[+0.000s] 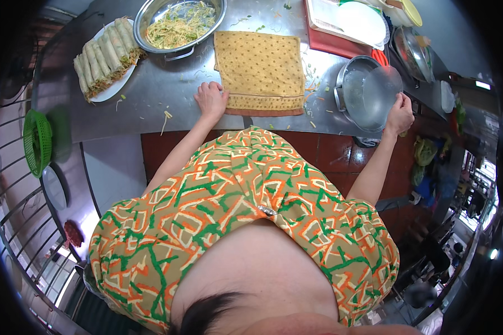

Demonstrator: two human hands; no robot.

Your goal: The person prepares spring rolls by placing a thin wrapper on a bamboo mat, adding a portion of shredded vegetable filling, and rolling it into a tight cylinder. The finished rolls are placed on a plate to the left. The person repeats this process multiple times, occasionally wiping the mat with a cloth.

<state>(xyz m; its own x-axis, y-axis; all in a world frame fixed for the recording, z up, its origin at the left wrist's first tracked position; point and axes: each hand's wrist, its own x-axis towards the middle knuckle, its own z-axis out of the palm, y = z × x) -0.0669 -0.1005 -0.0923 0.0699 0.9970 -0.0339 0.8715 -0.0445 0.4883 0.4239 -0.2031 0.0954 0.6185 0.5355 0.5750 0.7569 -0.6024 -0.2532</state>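
Note:
My right hand (399, 114) pinches the edge of a round, translucent rice paper sheet (383, 94). The sheet is tilted over a metal pot (352, 77) of clear liquid at the right; I cannot tell whether its lower edge is wet. My left hand (211, 98) rests on the steel counter with its fingers curled, touching the left edge of a yellow-brown patterned cloth (260, 63). Nothing shows in that hand. The cloth lies flat in front of me. Beyond it to the left, a metal basin (180, 49) holds shredded vegetable filling (182, 27).
Several uncut rolls (102, 56) lie on a white oval plate (123, 86) at the left. At the back right, a stack of white rice paper (362, 21) sits in a basket over a red board (333, 46). Vegetable shreds litter the steel counter (163, 83). A green basket (37, 142) stands far left.

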